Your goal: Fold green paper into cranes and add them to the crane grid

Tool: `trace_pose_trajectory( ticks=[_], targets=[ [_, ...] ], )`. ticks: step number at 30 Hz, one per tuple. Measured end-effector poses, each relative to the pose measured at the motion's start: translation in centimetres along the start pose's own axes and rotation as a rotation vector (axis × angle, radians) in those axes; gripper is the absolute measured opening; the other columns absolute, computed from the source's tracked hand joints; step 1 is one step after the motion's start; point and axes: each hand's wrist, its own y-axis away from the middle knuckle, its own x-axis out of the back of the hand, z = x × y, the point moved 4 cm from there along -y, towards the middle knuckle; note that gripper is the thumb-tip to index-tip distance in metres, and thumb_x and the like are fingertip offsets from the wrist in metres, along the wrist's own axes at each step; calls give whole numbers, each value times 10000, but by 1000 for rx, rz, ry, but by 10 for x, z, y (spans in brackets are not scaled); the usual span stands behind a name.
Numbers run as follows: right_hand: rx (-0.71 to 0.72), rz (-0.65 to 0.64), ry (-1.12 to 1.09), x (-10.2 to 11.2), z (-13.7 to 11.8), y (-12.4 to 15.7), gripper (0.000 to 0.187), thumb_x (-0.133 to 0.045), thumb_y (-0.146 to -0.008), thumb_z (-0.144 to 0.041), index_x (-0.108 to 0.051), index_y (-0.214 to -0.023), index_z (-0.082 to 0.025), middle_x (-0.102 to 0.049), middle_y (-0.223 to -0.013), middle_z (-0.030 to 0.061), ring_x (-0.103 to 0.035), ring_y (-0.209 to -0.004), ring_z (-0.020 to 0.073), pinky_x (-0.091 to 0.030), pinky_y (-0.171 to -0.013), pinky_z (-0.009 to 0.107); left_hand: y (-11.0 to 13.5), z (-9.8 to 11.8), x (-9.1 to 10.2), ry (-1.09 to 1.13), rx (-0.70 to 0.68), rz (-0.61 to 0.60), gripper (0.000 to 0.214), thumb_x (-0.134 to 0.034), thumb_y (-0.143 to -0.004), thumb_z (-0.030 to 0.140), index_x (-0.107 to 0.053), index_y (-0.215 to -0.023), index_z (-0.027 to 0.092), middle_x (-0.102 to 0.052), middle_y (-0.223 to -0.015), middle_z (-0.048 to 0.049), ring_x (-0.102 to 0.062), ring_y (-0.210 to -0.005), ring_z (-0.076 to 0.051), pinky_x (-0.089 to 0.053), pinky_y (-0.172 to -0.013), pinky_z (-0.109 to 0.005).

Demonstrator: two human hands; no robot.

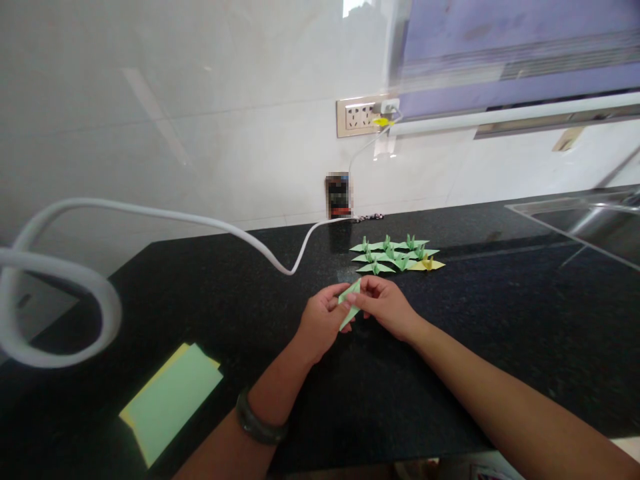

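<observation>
Both my hands meet over the black countertop (500,320) and pinch one folded piece of light green paper (349,303). My left hand (320,322) grips its lower part with curled fingers. My right hand (386,305) holds its upper edge between thumb and fingertips. A dark band sits on my left wrist. Just beyond my hands lies a cluster of several finished green paper cranes (387,255) with one yellow crane (427,264) at its right end.
A stack of flat green and yellow paper sheets (170,400) lies at the near left. A thick white cable (165,217) loops across the left toward a small device (338,195) at the wall. A wall socket (363,116) and a metal sink (595,220) are behind and right.
</observation>
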Motion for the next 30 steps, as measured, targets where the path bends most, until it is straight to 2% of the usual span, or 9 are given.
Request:
trace_pose_trajectory(
  ticks=[4, 14, 22, 30],
  targets=[
    [-28, -25, 11, -5, 2, 3, 197, -612, -634, -295, -541, -747, -151, -531, -589, -26, -466, -484, 75, -357, -434, 190, 2, 0, -3, -31, 5, -25, 504, -538, -702, 333, -416, -1150, 138, -577, -662, -25, -531, -550, -110, -448, -484, -224],
    [-25, 18, 34, -4, -2, 5, 134, -545, -686, -277, -560, -726, -151, -526, -591, -17, -440, -483, 73, -349, -442, 191, 5, 3, -5, -69, -21, -4, 390, -536, -695, 303, -484, -1053, 159, -602, -694, -26, -557, -591, -122, -460, -476, -213],
    [22, 115, 102, 5, -3, 2, 177, -556, -682, -319, -572, -716, -147, -532, -605, -10, -399, -446, 61, -324, -422, 195, 2, -1, -4, -97, -7, 20, 329, -543, -679, 302, -485, -964, 148, -559, -591, 10, -527, -512, -105, -442, -429, -203],
    [-19, 99, 67, 4, -2, 2, 185, -574, -667, -327, -583, -683, -143, -533, -578, -14, -399, -435, 59, -335, -428, 200, 2, -4, -3, -73, -2, 1, 282, -501, -708, 368, -500, -886, 149, -530, -563, 22, -476, -449, -77, -398, -393, -180]
  ],
)
